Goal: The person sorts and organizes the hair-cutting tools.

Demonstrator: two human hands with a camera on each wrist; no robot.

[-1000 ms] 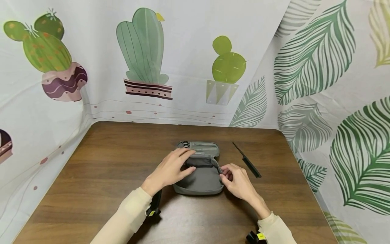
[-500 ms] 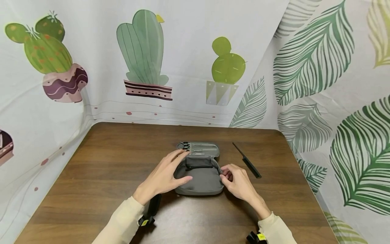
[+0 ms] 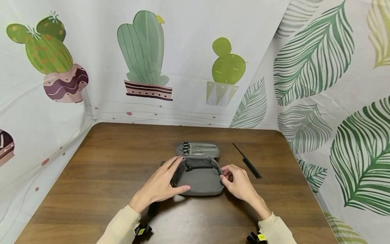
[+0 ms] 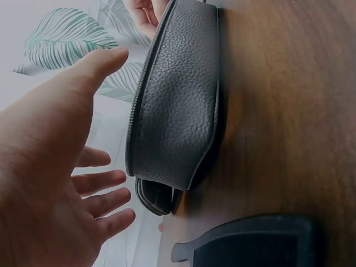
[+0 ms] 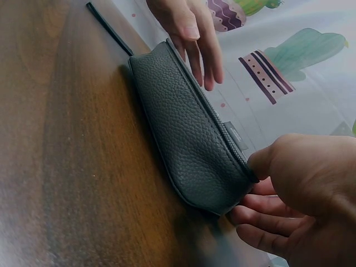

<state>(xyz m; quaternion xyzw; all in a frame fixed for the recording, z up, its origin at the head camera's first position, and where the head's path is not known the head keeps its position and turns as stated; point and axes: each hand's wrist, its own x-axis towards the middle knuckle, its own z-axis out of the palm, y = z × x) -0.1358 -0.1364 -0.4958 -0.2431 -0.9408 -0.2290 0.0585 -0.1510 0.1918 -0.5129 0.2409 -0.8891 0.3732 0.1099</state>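
Observation:
A grey zip pouch (image 3: 199, 182) lies unfolded on the table, its lid (image 3: 204, 149) laid back on the far side. Scissors (image 3: 185, 148) are tucked in the lid with their finger loops showing, beside clear pockets. A thin black piece (image 3: 198, 167) crosses the inside of the pouch. My right hand (image 3: 237, 181) pinches the pouch's right rim between thumb and fingers. At the left side, my left hand (image 3: 158, 183) is spread, thumb near the front edge; in the left wrist view its fingers stand apart from the leathery wall (image 4: 175, 100).
A black tail comb (image 3: 250, 166) lies to the right of the pouch. Left of it, partly hidden under my left hand, is a dark long object (image 4: 256, 245). The brown wooden table (image 3: 106, 162) ends at a cloth (image 3: 189, 67) printed with cacti and leaves.
My left hand has drawn back from over the pouch's opening to its left side, towards me, uncovering the scissors and the inside. My right hand stays at the right rim.

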